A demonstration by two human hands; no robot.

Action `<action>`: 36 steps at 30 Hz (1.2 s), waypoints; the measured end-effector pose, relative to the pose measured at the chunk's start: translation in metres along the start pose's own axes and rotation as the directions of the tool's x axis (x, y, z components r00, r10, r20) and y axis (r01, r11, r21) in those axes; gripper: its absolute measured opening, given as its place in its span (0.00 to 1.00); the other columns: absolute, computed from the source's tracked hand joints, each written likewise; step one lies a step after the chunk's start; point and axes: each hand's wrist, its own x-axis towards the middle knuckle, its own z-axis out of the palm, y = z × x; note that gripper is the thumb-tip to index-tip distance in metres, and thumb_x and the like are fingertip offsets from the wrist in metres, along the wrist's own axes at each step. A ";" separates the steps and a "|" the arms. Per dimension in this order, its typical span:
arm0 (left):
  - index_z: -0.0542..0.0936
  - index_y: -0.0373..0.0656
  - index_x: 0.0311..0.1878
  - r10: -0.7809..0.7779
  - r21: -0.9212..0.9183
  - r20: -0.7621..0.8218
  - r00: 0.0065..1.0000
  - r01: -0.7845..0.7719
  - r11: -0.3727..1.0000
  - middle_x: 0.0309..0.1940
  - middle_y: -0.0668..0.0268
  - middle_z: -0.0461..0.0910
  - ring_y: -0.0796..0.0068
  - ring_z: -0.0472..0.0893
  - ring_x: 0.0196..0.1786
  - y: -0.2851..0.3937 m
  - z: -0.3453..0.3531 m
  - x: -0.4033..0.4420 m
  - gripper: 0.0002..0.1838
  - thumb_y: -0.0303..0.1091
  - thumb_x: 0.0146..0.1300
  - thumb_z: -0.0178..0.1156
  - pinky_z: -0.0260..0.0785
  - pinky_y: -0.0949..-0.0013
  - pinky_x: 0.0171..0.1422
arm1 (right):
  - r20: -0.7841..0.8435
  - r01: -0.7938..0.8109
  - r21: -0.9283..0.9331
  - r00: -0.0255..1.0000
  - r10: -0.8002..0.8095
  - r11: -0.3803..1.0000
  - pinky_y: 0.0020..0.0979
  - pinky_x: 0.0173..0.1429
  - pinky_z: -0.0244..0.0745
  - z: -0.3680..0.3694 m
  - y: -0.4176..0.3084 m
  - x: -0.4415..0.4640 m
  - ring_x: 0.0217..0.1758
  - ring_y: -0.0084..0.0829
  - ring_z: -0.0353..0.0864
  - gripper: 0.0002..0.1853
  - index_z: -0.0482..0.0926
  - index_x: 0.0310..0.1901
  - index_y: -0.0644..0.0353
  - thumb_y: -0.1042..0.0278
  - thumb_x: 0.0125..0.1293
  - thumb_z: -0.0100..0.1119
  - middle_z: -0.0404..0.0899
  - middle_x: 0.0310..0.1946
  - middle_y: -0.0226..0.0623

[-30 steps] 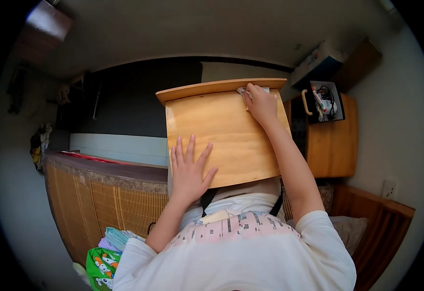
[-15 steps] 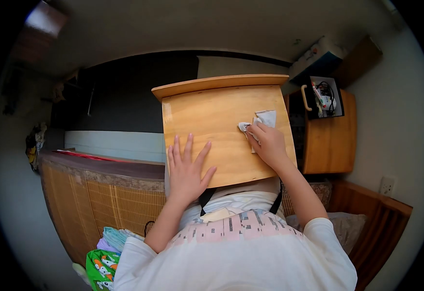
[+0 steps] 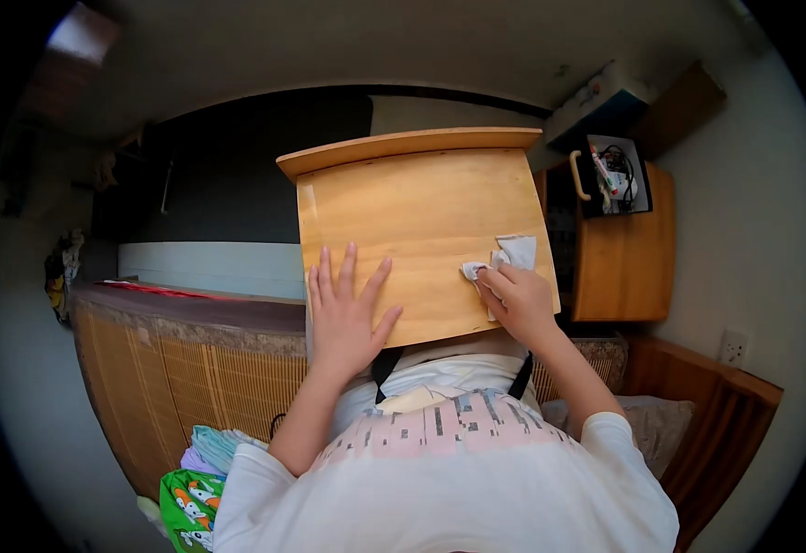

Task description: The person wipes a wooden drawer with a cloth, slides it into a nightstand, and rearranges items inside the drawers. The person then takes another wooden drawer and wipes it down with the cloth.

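Looks like a wiping step: right hand (image 3: 523, 302) pinches a crumpled white cloth (image 3: 518, 250) against the lipped wooden board (image 3: 421, 207) over the lap (image 3: 466, 347). Left hand (image 3: 346, 311)'s fingers are spread wide. Next stroke probably needs firm bracing.

The white T-shirt (image 3: 458, 498) has short sleeves (image 3: 617, 461) and a pink patch (image 3: 421, 444) with little dark bars (image 3: 438, 421). Two black straps (image 3: 521, 378) show near the waist.

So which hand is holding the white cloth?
The right hand; it pinches the cloth, while the left hand lies spread on the wooden board.
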 end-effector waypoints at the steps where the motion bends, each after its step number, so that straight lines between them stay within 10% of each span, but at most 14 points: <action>1: 0.68 0.60 0.74 -0.004 -0.002 0.004 1.000 0.004 1.000 0.80 0.53 0.50 0.38 0.44 0.81 0.000 0.000 0.000 0.34 0.54 0.66 0.60 0.35 0.38 0.82 | 0.005 0.000 0.002 1.000 0.000 1.000 0.39 0.32 0.73 0.001 0.001 -0.001 0.28 0.40 0.80 0.05 0.78 0.37 0.53 0.68 0.63 0.66 0.75 0.27 0.35; 7: 0.68 0.60 0.75 0.029 -0.001 -0.027 0.999 -0.029 1.000 0.80 0.53 0.50 0.38 0.44 0.81 -0.001 -0.001 -0.002 0.34 0.53 0.67 0.59 0.35 0.38 0.82 | -0.202 -0.004 0.010 0.979 0.006 1.000 0.39 0.31 0.72 0.026 0.008 0.035 0.27 0.38 0.79 0.07 0.79 0.37 0.53 0.68 0.60 0.68 0.75 0.26 0.33; 20: 0.71 0.45 0.70 -0.043 0.016 -0.008 0.999 0.043 0.999 0.76 0.49 0.55 0.37 0.44 0.81 0.028 0.013 0.022 0.33 0.53 0.68 0.59 0.36 0.37 0.82 | -0.021 0.003 0.029 1.000 -0.002 1.000 0.36 0.29 0.69 0.006 -0.041 -0.041 0.23 0.37 0.75 0.06 0.78 0.34 0.53 0.67 0.59 0.67 0.73 0.22 0.31; 22: 0.69 0.41 0.70 0.173 -0.080 -0.094 0.980 -0.181 0.980 0.74 0.48 0.57 0.36 0.43 0.81 0.034 0.029 0.029 0.34 0.54 0.68 0.58 0.35 0.36 0.82 | -0.067 0.026 0.032 0.998 -0.024 0.999 0.36 0.29 0.69 0.003 -0.036 -0.040 0.23 0.37 0.75 0.05 0.79 0.34 0.53 0.68 0.58 0.67 0.74 0.22 0.31; 36: 0.59 0.51 0.79 0.168 0.036 0.020 0.986 -0.168 0.985 0.81 0.55 0.49 0.45 0.43 0.83 0.038 0.019 0.031 0.39 0.56 0.69 0.55 0.30 0.39 0.83 | -0.281 -0.222 0.010 0.935 0.215 0.975 0.34 0.32 0.68 -0.006 -0.012 -0.051 0.25 0.33 0.78 0.06 0.80 0.33 0.54 0.69 0.56 0.69 0.76 0.23 0.30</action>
